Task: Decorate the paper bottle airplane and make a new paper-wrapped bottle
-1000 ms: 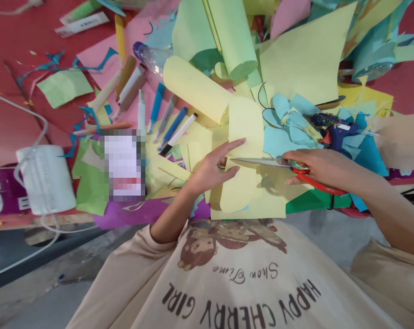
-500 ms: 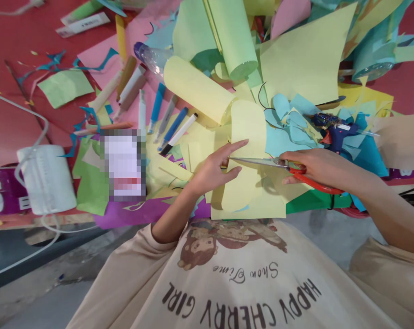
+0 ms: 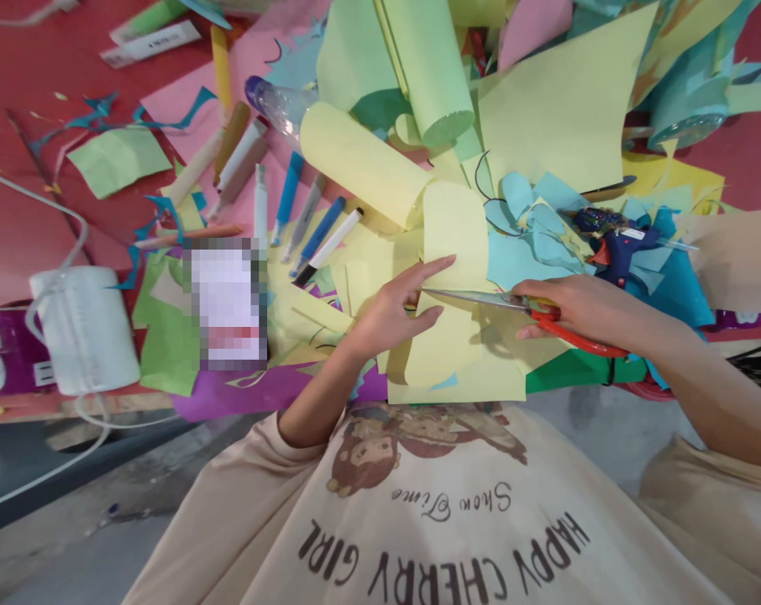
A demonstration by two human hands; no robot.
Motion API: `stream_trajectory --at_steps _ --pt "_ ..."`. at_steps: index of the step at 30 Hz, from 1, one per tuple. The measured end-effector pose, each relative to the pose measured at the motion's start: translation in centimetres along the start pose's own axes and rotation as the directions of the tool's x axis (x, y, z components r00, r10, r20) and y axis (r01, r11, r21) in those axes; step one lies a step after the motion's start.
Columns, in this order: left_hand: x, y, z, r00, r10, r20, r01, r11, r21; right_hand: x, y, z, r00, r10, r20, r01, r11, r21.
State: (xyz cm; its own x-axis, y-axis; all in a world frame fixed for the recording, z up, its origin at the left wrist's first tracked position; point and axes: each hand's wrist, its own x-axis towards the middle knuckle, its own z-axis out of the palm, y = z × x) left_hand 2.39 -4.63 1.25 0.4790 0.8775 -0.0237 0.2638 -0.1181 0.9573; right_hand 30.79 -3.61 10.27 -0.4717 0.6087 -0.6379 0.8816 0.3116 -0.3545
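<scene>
My right hand [image 3: 566,302] grips red-handled scissors [image 3: 481,297], their metal blades pointing left across a pale yellow paper piece [image 3: 456,227]. The blades look nearly closed, and their tip reaches the gap between my left thumb and index finger. My left hand [image 3: 393,311] has its index finger and thumb stretched apart, the index fingertip lying on the yellow paper; its other fingers are partly hidden. Below the blades, the paper's lower part [image 3: 440,357] curves over a flat yellow sheet [image 3: 506,388]. I cannot tell how far the cut runs.
A yellow paper-wrapped bottle [image 3: 361,160] and a green paper-wrapped bottle [image 3: 431,76] lie beyond my hands. Several markers [image 3: 317,231] and a blurred phone [image 3: 226,302] are to the left, near a white device [image 3: 86,332]. Blue scraps [image 3: 532,210] and a dark blue glue gun [image 3: 626,248] lie right.
Almost nothing differs. The yellow paper's lower edge has shifted slightly, so more of a small blue scrap shows beneath it. Both hands and the scissors hold nearly the same place.
</scene>
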Motion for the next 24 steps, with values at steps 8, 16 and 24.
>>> stream_trajectory --at_steps 8,16,24 --pt "-0.1 0.0 0.0 1.0 -0.005 0.005 0.005 1.0 -0.002 0.1 0.0 0.2 1.0 0.0 0.001 0.0 1.0 0.008" --pt "0.0 0.1 -0.5 0.999 0.012 -0.046 -0.011 0.999 0.035 -0.6 0.0 0.6 0.997 0.055 -0.056 -0.058 0.996 -0.071" --pt "-1.4 0.3 -1.8 0.993 0.062 -0.097 -0.053 0.995 0.09 -2.9 0.0 3.7 0.919 0.243 -0.312 -0.283 0.955 -0.089"
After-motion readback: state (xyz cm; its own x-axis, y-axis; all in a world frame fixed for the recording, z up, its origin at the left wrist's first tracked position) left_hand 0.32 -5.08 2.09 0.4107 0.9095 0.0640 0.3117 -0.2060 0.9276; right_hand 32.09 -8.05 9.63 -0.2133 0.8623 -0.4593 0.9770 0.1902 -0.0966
